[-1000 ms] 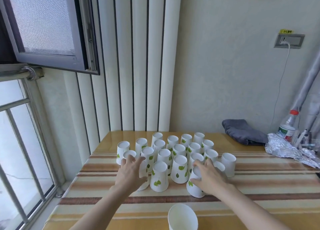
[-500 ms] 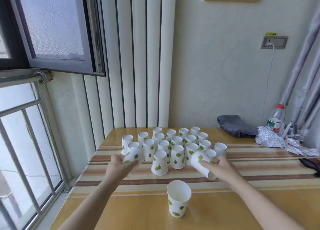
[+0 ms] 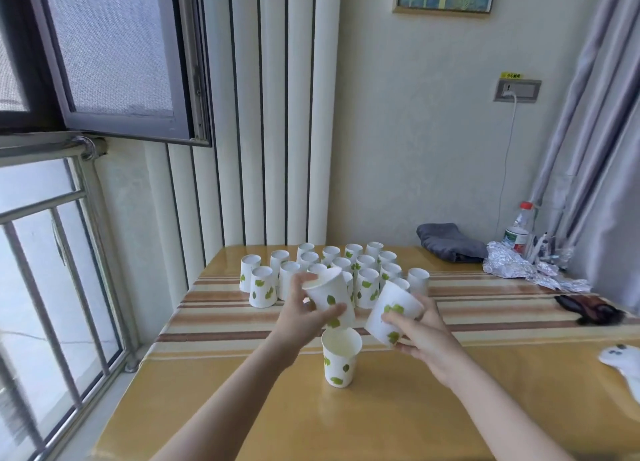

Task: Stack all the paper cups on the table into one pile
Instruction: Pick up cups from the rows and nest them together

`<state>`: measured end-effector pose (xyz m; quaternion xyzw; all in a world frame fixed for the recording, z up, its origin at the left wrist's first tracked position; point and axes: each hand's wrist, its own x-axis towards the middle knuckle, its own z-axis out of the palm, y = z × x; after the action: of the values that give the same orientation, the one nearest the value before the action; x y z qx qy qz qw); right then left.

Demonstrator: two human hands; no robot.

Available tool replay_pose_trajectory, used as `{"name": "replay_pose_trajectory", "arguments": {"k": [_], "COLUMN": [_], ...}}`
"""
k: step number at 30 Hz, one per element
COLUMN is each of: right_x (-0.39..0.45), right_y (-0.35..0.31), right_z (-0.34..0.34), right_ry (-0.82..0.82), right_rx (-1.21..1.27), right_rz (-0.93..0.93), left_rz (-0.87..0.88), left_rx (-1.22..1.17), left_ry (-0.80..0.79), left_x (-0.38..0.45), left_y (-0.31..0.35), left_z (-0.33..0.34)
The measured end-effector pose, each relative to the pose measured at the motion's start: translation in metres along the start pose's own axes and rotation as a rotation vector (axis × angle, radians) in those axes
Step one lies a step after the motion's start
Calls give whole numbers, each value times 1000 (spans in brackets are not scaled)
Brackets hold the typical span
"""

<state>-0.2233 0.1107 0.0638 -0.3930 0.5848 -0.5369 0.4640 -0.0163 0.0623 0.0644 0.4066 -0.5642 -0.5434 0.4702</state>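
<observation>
Since 0.5 s ago both held cups have come in over the upright cup (image 3: 341, 356), which stands rim-up on the near tabletop (image 3: 242, 408). Left hand (image 3: 304, 316) grips one cup (image 3: 330, 299), tilted, directly above the upright cup's mouth. Right hand (image 3: 420, 332) grips a second cup (image 3: 393, 313), tilted, just right of it. All are white with green leaves. Remaining cups (image 3: 346, 270) stand inverted in rows farther back. Bare tabletop lies near and left; foil (image 3: 526, 270) and grey cloth (image 3: 450, 240) sit far right.

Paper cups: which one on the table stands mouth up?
The lone cup nearest the person, just below the left hand. Its open rim faces up; the cluster of cups behind stands upside down.
</observation>
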Motion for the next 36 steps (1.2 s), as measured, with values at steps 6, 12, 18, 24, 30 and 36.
{"name": "replay_pose_trajectory", "arguments": {"k": [6,12,18,24,30,36], "right_x": [-4,2,4,7,10,11], "right_y": [13,7,2,27,44,54], "right_z": [-18,-11,26,51,45,36], "right_ry": [73,78,-11,-112,-163,-166], "right_rx": [-88,-83,-216,-407,-507,-578], "right_rz": [-29,-109,-289,-369,-307,-310], "left_rz": [38,34,20,63,87,131], "left_rx": [268,368,310,306,369,428], "left_ry": [-73,-90,-79,-120,-147,-151], "left_x": [1,2,3,0,0,2], "left_y": [-28,-46,-54,-55,-64,-77], "left_z": [9,4,-15,-22,-21,-16]}}
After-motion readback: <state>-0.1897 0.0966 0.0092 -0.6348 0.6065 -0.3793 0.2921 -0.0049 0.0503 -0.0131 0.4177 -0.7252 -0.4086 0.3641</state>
